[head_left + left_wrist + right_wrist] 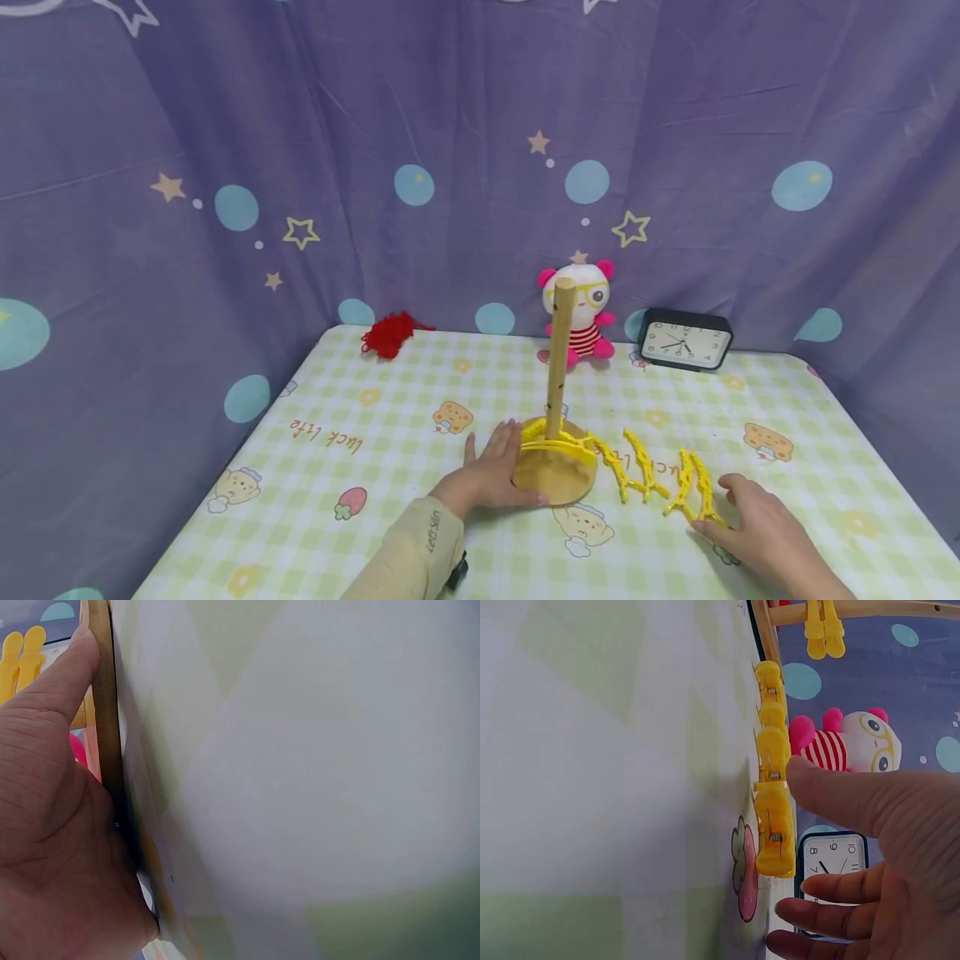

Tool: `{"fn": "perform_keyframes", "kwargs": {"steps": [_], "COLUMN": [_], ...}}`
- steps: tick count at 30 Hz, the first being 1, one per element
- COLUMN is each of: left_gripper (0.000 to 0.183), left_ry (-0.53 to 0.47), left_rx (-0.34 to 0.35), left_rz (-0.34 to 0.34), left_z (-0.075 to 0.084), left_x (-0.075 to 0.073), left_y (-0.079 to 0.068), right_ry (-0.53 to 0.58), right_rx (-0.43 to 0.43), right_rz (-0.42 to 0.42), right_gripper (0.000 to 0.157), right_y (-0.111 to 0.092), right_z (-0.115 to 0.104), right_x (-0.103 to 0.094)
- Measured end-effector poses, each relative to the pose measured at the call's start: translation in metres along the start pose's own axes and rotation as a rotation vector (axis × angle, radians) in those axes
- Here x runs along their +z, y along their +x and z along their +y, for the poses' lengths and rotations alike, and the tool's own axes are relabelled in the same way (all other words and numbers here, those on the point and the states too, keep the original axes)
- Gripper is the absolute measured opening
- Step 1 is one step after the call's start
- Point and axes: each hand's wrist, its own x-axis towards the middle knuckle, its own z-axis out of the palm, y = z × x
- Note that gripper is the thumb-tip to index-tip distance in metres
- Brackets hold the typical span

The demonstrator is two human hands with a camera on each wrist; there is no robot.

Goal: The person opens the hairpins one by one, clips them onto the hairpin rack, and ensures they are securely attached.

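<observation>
A wooden stand with an upright post (558, 358) on a round base (555, 479) is in the middle of the table. My left hand (491, 471) rests against the base's left edge, fingers extended and the thumb along the near rim. Yellow plastic clothespins (558, 448) lie about the foot of the post. Several more yellow clothespins (775, 825), their springs showing, form a row on the cloth right of the base. At the row's right end is my right hand (757, 529), fingers spread, thumb tip right at a clothespin.
Behind the stand sits a panda plush toy (581, 321) in a striped shirt. A black-framed clock (686, 340) is at the back right, and a tangle of red yarn (388, 335) at the back left. A patterned cloth (300, 508) covers the table, with a purple curtain (480, 100) behind.
</observation>
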Motion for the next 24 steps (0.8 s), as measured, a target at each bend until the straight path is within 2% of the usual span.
{"fn": "perform_keyframes", "kwargs": {"steps": [6,12,24], "left_gripper": [0.121,0.121,0.121], "left_ry": [-0.002,-0.009,-0.015], "left_rx": [0.001,0.005,-0.003], "left_rz": [-0.004,0.000,-0.003], "left_z": [0.0008,0.0019,0.0014], "left_x": [-0.0008,-0.0024,-0.0020], "left_y": [-0.0012,-0.0021,-0.0008], "right_ry": [-0.027,-0.073,-0.098], "right_rx": [0.011,-0.016,-0.003], "right_rz": [-0.027,-0.009,-0.008], "right_gripper": [0.083,0.070,0.060], "right_y": [0.0020,0.0004,0.0018], "right_z": [0.0016,0.0016,0.0005], "right_x": [0.0024,0.0054,0.0068]}}
